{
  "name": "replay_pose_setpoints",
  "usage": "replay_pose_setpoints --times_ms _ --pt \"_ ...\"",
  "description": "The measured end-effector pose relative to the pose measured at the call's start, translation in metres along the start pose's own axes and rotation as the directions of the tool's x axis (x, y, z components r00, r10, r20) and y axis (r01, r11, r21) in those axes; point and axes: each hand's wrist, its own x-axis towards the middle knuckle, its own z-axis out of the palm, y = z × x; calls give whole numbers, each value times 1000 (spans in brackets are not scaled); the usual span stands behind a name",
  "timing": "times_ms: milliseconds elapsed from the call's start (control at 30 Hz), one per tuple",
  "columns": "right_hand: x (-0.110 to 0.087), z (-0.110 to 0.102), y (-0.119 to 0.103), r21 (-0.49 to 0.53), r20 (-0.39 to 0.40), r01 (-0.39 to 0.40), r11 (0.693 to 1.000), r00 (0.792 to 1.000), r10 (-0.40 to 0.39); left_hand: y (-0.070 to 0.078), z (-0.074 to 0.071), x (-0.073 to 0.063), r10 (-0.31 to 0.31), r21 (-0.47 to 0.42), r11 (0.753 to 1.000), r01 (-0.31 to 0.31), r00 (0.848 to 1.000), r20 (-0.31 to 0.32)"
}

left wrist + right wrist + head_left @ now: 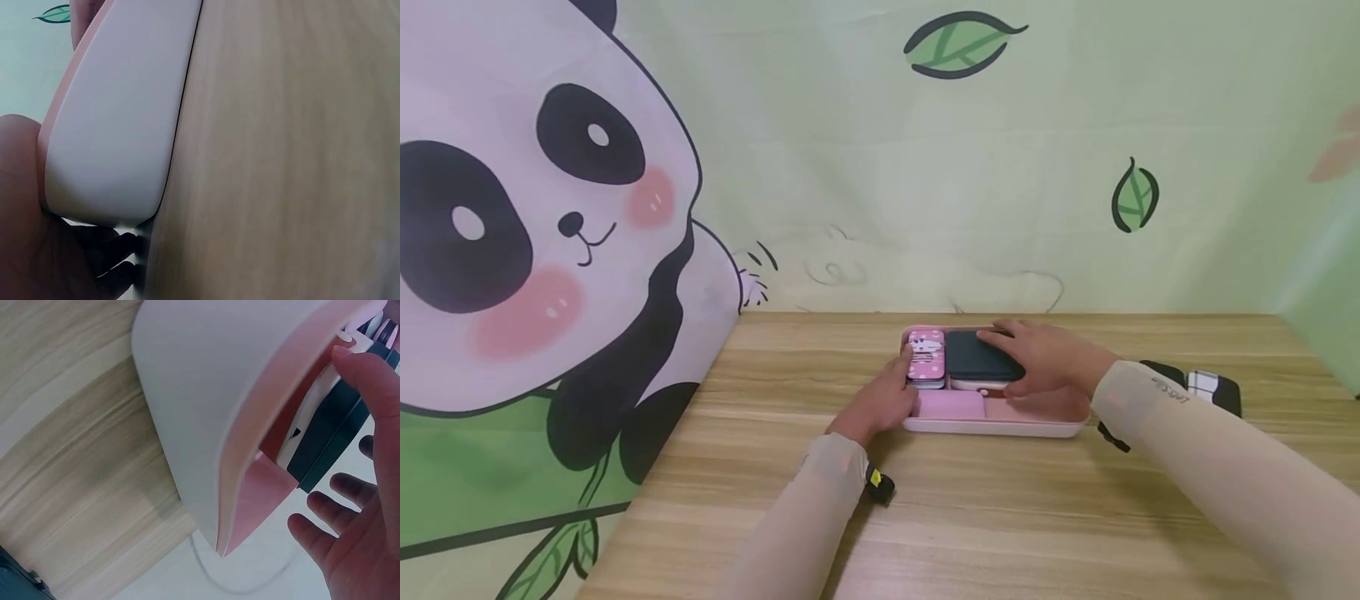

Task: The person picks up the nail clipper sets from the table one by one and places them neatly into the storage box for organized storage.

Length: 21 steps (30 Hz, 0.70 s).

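A shallow pink tray (1000, 427) with a pale outer wall lies near the table's back edge. My left hand (880, 400) grips its left end, thumb side at the rim and fingers beneath the end in the left wrist view. Inside, a pink tin with a white cartoon figure (927, 354) sits back left, beside a dark green case (977, 357) stacked over something white. A plain pink block (951, 404) lies in front. My right hand (1048, 362) reaches over the case's right side, fingers spread; its thumb (359, 369) touches the stack's near edge.
The wood-grain table (1000, 517) spreads toward me. Black-and-white items (1213, 390) lie right of the tray, partly behind the right sleeve. A green cloth with a panda print (625, 208) hangs behind and to the left.
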Motion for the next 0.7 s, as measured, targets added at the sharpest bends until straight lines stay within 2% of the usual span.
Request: replay_pose_setpoints --times_ms 200,300,433,700 --pt "-2 2 4 35 -3 -39 999 999 39 0 3 2 8 2 1000 -8 999 -35" --pt "-1 1 6 53 -13 -43 998 999 44 -1 3 3 33 24 999 -32 997 -74" --pt "-2 -3 6 46 -46 -25 999 999 27 -1 1 3 69 54 997 -63 989 -128" --pt "-4 -5 8 35 -77 -13 999 997 15 -1 -7 3 94 33 995 -89 970 -225"
